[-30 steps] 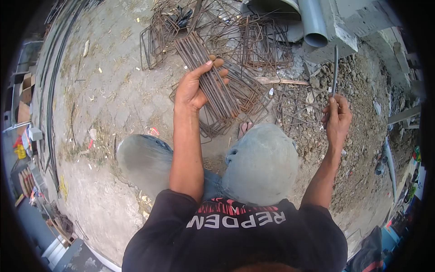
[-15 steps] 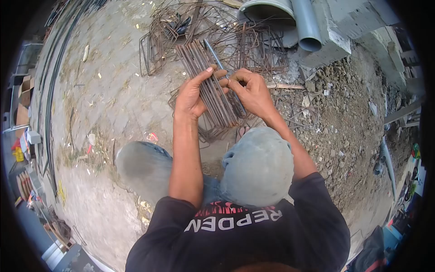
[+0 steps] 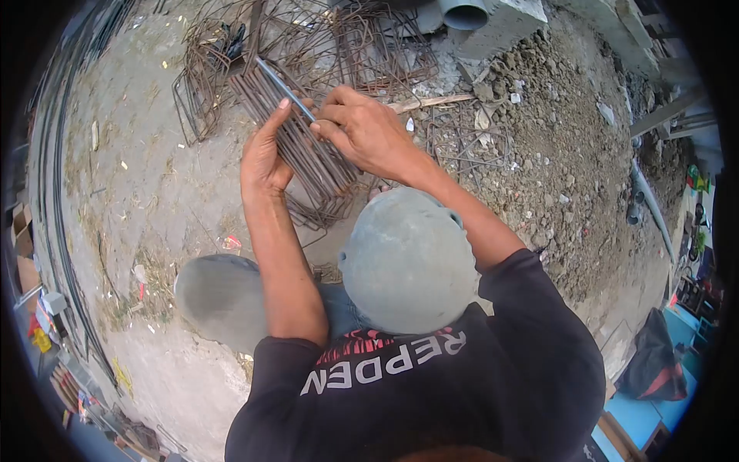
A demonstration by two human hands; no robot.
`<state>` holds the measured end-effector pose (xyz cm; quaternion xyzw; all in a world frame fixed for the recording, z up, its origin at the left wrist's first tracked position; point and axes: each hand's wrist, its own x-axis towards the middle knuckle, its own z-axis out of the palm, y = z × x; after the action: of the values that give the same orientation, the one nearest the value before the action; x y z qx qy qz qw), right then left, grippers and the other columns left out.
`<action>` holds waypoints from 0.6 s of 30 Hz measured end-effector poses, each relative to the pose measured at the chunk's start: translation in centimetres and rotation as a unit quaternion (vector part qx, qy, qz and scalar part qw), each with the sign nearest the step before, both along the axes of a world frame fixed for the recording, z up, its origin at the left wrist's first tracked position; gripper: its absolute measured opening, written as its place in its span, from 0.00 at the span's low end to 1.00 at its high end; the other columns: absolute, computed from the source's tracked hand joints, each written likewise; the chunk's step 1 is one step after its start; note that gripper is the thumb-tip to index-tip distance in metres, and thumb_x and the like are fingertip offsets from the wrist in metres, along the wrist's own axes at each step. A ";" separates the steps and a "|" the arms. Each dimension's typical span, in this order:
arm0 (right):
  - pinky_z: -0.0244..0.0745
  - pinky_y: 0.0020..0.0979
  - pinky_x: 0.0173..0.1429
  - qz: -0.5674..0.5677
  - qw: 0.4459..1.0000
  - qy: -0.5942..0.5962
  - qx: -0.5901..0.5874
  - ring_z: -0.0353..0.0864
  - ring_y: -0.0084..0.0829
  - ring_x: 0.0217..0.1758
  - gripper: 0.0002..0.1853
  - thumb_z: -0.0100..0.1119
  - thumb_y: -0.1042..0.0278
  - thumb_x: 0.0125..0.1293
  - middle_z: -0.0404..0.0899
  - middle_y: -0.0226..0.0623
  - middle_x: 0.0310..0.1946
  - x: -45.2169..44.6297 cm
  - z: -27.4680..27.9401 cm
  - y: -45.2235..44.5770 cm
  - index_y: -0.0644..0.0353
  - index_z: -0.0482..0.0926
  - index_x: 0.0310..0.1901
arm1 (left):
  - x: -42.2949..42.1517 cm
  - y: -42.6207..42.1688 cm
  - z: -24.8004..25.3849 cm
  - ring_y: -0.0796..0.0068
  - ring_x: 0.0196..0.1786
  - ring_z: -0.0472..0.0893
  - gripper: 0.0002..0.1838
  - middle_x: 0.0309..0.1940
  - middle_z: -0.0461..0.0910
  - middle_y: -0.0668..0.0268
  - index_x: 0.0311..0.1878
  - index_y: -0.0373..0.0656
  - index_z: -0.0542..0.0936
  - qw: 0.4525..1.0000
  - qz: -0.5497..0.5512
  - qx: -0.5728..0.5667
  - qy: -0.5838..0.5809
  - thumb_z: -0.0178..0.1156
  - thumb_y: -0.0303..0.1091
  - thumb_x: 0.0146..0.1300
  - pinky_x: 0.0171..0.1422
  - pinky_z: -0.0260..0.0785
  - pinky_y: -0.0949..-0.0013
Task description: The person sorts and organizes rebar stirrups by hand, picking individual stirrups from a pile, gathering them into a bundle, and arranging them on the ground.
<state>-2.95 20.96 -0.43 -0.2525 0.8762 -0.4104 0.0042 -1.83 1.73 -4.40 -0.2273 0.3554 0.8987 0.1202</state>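
Note:
A bundle of rusty steel stirrups [image 3: 308,158], bent rebar frames stacked together, slants in front of my knees. My left hand [image 3: 265,158] is closed around its left side, with the thumb on top and most fingers hidden beneath the bars. My right hand [image 3: 362,131] is at the right side of the bundle, its fingers closed on the near end of a shiny blue-grey metal rod [image 3: 283,86]. The rod slants across the top of the bundle, its far end pointing up and left. Whether it touches the bars I cannot tell.
Loose bent rebar frames [image 3: 369,46] lie tangled beyond the bundle. A grey pipe [image 3: 464,14] and concrete block [image 3: 508,23] stand at the back. Rubble [image 3: 554,162] covers the right side; long dark bars or hoses [image 3: 52,169] run along the left.
The rod has shifted from the bundle's right side to over its top, and my right hand now grips its near end. My left hand keeps hold of the bundle. The camera view has shifted.

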 end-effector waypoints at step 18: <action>0.79 0.44 0.45 -0.134 0.958 -0.204 0.152 0.86 0.47 0.42 0.17 0.64 0.55 0.69 0.85 0.45 0.40 10.4 -13.6 12.9 0.60 0.87 0.47 | 0.1 -3.4 -1.6 0.57 0.60 0.81 0.21 0.61 0.79 0.55 0.64 0.36 0.74 0.990 0.122 -0.062 -0.035 0.64 0.30 0.70 0.62 0.80 0.47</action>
<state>7.42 33.89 -14.06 -0.0397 0.9346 -0.3121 0.1663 -1.70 -1.69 -5.98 -0.3072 0.3758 0.8743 0.0075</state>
